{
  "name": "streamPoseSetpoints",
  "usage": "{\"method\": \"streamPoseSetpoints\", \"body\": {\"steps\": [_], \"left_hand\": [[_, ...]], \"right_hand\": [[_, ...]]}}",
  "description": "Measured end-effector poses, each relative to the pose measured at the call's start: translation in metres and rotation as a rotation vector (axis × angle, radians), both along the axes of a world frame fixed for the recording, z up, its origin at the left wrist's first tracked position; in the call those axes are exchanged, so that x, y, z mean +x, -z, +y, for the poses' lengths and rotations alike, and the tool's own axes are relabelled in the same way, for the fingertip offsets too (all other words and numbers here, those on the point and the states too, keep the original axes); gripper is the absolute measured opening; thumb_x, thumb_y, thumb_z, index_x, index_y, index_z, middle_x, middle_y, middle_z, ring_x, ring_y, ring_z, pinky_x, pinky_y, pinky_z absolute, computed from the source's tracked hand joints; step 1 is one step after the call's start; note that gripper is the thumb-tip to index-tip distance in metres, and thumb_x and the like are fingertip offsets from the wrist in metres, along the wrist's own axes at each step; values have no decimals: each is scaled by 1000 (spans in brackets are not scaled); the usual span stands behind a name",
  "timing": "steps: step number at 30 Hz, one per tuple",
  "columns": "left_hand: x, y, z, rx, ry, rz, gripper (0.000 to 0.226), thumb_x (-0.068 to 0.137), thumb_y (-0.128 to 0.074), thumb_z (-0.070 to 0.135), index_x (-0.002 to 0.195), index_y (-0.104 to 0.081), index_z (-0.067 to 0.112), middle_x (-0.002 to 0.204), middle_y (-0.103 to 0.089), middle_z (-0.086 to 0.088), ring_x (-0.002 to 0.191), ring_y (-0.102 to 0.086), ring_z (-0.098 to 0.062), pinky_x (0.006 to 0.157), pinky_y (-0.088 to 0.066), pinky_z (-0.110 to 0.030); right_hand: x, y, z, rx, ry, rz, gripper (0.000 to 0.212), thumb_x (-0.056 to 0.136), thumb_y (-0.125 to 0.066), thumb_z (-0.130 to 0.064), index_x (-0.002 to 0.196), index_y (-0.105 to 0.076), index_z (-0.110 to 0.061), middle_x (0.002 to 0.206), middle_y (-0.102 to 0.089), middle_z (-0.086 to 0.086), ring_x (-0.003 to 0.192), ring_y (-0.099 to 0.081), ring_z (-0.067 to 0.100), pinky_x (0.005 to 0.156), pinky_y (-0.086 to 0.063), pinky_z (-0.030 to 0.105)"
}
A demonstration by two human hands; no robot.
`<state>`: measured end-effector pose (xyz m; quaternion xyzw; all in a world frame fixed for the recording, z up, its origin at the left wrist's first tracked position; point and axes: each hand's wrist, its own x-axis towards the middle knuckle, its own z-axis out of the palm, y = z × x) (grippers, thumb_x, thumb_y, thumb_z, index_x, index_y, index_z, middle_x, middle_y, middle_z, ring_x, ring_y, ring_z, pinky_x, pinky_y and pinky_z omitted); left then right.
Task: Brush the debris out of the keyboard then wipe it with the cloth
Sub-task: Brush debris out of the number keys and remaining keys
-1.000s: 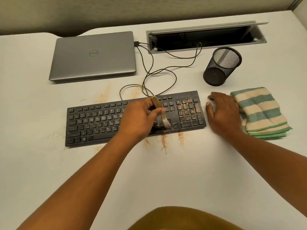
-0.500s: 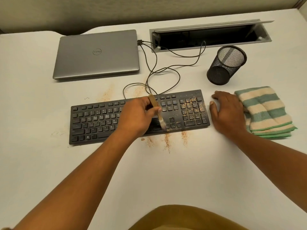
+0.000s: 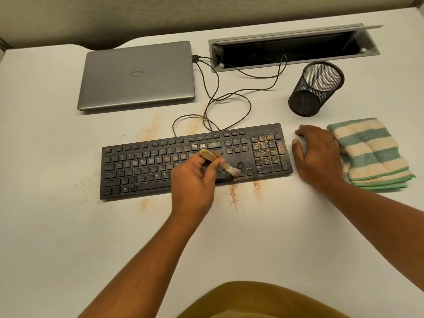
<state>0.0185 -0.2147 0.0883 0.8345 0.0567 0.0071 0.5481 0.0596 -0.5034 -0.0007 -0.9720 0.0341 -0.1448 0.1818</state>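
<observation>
The left hand (image 3: 195,180) covered the keys at the right end of the letter block of the keyboard (image 3: 142,166). Its fingers hid the middle of the handle of the brush (image 3: 227,167), whose bristles were blurred. The legends on the top key row were too small to read. The right hand (image 3: 317,154) hid the left edge of the striped cloth (image 3: 371,154). The cables (image 3: 229,95) went into the dark desk cable tray (image 3: 286,49), where their ends could not be seen.

Office workstation. Pale white tabletop (image 3: 68,226); recessed grey metal cable hatch (image 3: 370,50), 1 o'clock; closed silver laptop (image 3: 137,76), 11 o'clock; black wire-mesh pen cup (image 3: 314,90), 2 o'clock; grey fabric partition panel (image 3: 206,12), 12 o'clock.
</observation>
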Motion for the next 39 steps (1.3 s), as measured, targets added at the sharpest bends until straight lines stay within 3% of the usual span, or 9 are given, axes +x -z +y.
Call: {"method": "streamPoseSetpoints", "body": {"steps": [4,13,17,20,27,30,34,39], "left_hand": [[-5,2,15,-40,-70,-34,12,91,-69,22,87,-69,33,71,-68,26,63,-62,5,57,-47,-11],[-12,19,-23,-83,70,-19,8,91,-71,16,90,-74,23,79,-73,14,72,-69,-3,65,-53,-17],[-9,10,-4,-96,6,-63,7,91,-70,16,91,-73,23,72,-70,19,65,-63,4,60,-48,-11],[-6,12,7,-82,-37,-52,9,91,-69,19,89,-71,27,69,-68,23,60,-60,5,56,-49,-15],[-8,21,-34,-138,35,-6,11,91,-70,17,89,-72,27,73,-70,22,66,-66,2,63,-52,-19],[-2,18,-33,-144,14,-30,15,91,-70,19,87,-71,33,71,-70,18,61,-62,0,57,-53,-25],[12,14,-19,-83,-29,-67,8,92,-69,21,89,-70,28,76,-69,19,70,-64,4,63,-49,-14],[17,13,-24,63,93,30,6,94,-66,31,88,-67,33,77,-70,12,74,-65,-8,64,-53,-31]], "right_hand": [[0,0,0,4,-1,2,33,95,-46,-35,118,-59,-14,125,-62,6,118,-51,29,101,-36,40],[-1,1,1,7,-3,-10,32,95,-47,-34,118,-58,-14,125,-61,5,117,-50,27,100,-36,39],[0,1,0,9,0,-20,32,95,-46,-34,118,-59,-14,125,-61,5,117,-50,28,100,-36,40],[-1,1,1,10,0,-18,32,95,-47,-33,118,-59,-14,125,-62,5,117,-50,28,100,-36,40],[0,2,-1,6,-2,-12,33,96,-47,-34,118,-58,-14,124,-62,6,117,-50,28,101,-35,38],[0,3,-1,3,0,-20,33,95,-47,-34,118,-59,-13,124,-62,6,116,-50,28,100,-34,37],[1,2,-1,-3,-5,-14,32,95,-47,-34,118,-59,-14,123,-62,6,115,-50,27,99,-34,36],[0,1,0,12,-2,-33,31,95,-48,-33,116,-60,-13,122,-63,7,114,-51,30,100,-36,39]]}}
